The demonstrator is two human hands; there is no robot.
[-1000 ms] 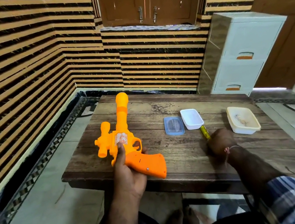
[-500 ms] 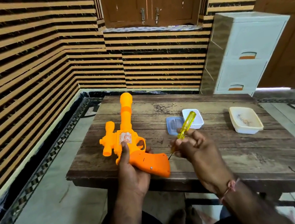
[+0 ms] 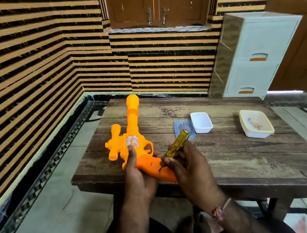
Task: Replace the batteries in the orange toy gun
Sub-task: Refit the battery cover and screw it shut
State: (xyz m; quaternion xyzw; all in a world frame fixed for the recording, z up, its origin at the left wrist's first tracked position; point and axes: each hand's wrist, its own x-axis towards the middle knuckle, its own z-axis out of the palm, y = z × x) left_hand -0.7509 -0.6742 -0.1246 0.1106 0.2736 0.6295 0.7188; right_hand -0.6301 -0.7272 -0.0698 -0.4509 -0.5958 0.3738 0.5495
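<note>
The orange toy gun [image 3: 133, 140] lies on the wooden table [image 3: 236, 155] near its left front corner, barrel pointing away from me. My left hand [image 3: 137, 172] grips it at the grip and trigger area, thumb resting on the body. My right hand [image 3: 189, 167] is closed around a screwdriver [image 3: 175, 143] with a clear yellow handle, tilted up to the right. Its metal tip touches the side of the gun's darker orange grip, where a small screw hole shows.
A blue lid [image 3: 183, 129] and a small white tub [image 3: 201, 121] sit mid-table. A cream container [image 3: 256, 125] with small items inside stands further right. A white drawer unit [image 3: 254, 58] stands behind the table. Striped walls close in on the left and at the back.
My right hand picked the screwdriver up off the table, carried it left and brought its tip onto the gun's grip. The left hand kept holding the gun.
</note>
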